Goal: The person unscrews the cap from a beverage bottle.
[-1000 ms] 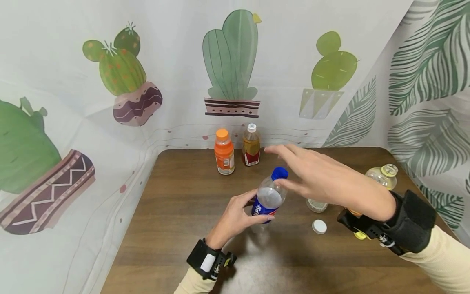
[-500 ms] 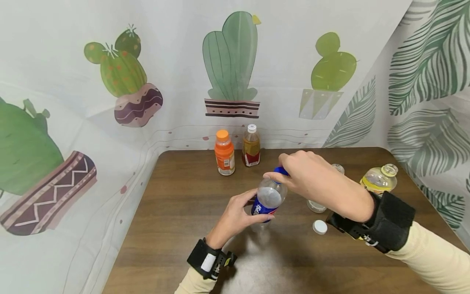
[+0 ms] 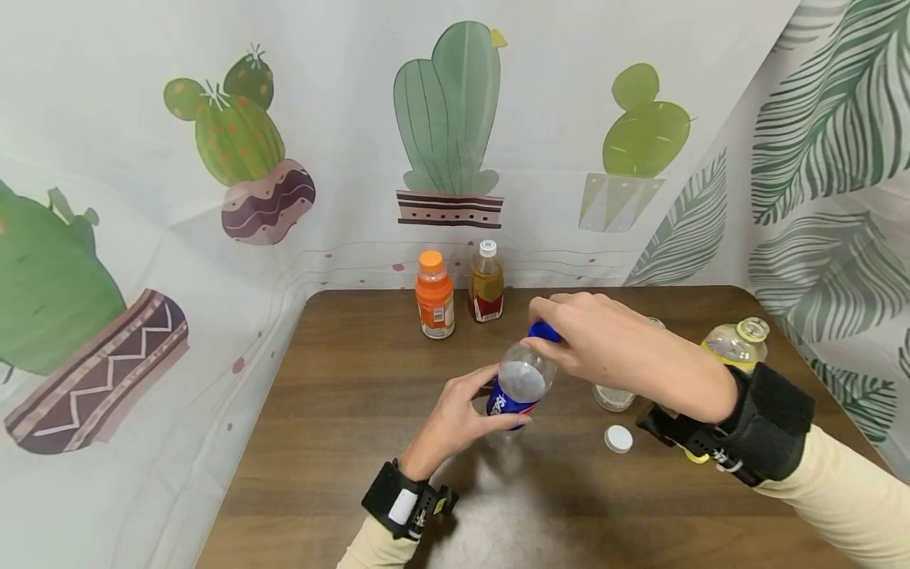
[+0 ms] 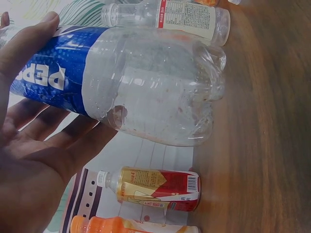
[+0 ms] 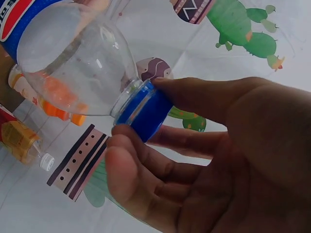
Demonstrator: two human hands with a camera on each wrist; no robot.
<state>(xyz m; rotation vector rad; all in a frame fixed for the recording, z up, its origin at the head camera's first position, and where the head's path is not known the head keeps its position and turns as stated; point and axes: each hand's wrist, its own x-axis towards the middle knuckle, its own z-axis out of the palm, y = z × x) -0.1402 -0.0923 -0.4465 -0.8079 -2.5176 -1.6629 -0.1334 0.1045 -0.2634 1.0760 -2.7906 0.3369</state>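
Observation:
My left hand grips a clear plastic Pepsi bottle around its blue label. In the left wrist view, the bottle looks empty, with its ribbed base just off or on the tabletop; I cannot tell which. A blue cap sits on the bottle's neck. My right hand pinches this cap between thumb and fingers, as the right wrist view shows on the blue cap. The bottle leans slightly to the right in the head view.
Behind stand an orange-capped juice bottle and a white-capped bottle with a gold and red label. To the right are a loose white cap, a partly hidden clear bottle, an uncapped yellow-labelled bottle and a small yellow object.
My right hand came down from above with spread fingers and took hold of the blue cap, then shifted slightly on it. The left hand and bottle stayed put.

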